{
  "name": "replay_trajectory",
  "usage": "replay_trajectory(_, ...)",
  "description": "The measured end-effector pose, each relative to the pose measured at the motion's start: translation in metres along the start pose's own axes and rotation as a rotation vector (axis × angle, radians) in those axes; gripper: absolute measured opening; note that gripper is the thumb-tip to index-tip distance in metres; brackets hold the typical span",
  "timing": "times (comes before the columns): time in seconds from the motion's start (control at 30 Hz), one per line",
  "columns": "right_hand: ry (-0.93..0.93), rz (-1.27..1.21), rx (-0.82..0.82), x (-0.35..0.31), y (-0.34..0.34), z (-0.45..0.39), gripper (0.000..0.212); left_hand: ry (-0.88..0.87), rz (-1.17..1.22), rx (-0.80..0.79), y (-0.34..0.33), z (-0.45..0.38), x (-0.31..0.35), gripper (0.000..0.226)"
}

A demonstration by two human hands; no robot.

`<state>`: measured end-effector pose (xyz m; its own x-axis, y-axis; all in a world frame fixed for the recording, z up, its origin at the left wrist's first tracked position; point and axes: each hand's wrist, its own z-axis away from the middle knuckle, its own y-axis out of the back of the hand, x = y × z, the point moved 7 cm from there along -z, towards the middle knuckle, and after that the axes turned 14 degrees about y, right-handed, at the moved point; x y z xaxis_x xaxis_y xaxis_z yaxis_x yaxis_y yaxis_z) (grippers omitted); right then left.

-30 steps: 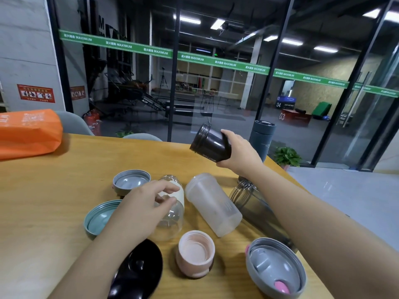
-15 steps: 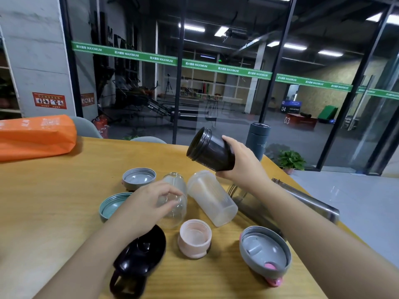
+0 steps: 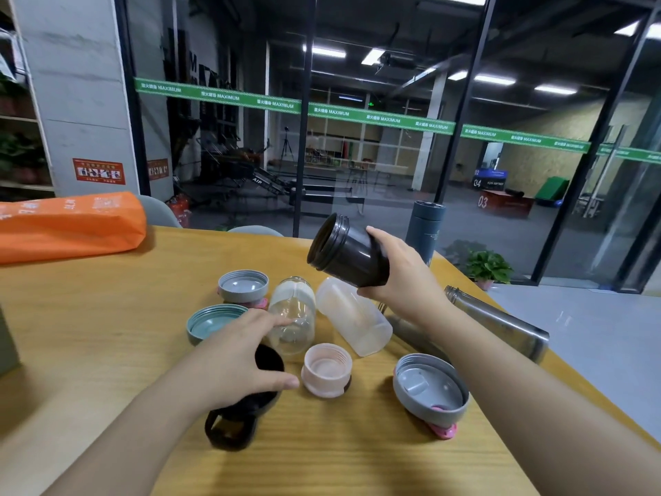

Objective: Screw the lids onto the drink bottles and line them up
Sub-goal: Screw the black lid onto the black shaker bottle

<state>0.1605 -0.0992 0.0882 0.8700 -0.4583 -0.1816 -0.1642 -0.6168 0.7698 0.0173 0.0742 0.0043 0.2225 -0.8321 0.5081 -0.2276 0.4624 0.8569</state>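
My right hand (image 3: 402, 277) grips a black bottle (image 3: 345, 252) by its base and holds it tilted above the table, open mouth toward the upper left. My left hand (image 3: 234, 359) lies with spread fingers over a black lid (image 3: 232, 422) with a loop handle, which rests on the table. A clear glass bottle (image 3: 293, 316) and a frosted plastic bottle (image 3: 352, 320) lie on their sides. Loose lids sit upside down: pink (image 3: 327, 368), teal (image 3: 214, 322), grey (image 3: 243, 285), and grey with a pink tab (image 3: 429, 388).
A steel bottle (image 3: 500, 323) lies near the right edge of the wooden table (image 3: 107, 316). A capped grey-blue flask (image 3: 425, 227) stands at the far edge. An orange bag (image 3: 71, 223) lies far left. Glass walls stand behind.
My left hand drew back from the clear glass bottle and now covers the black lid. My right hand tipped the black bottle's mouth up and leftward.
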Motion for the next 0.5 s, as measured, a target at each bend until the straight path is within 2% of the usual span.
replay_trajectory(0.07,0.013,0.011,-0.003,-0.005,0.002,0.004,0.097,0.000,-0.061,-0.009,-0.006,0.005,0.001,0.096)
replay_trajectory(0.2,0.036,0.039,-0.012,-0.012,0.004,0.012,0.097,-0.006,-0.177,0.021,-0.017,0.012,0.003,0.097)
replay_trajectory(0.3,0.035,0.052,-0.014,-0.014,0.006,0.017,0.096,-0.007,-0.222,0.044,-0.019,0.014,0.002,0.090)
replay_trajectory(0.43,0.019,0.050,0.001,-0.010,0.010,0.021,0.097,-0.034,-0.185,0.078,-0.017,0.014,0.004,0.084)
replay_trajectory(0.5,0.020,0.046,0.007,-0.009,0.011,0.023,0.097,-0.055,-0.052,0.084,-0.012,0.015,0.005,0.079)
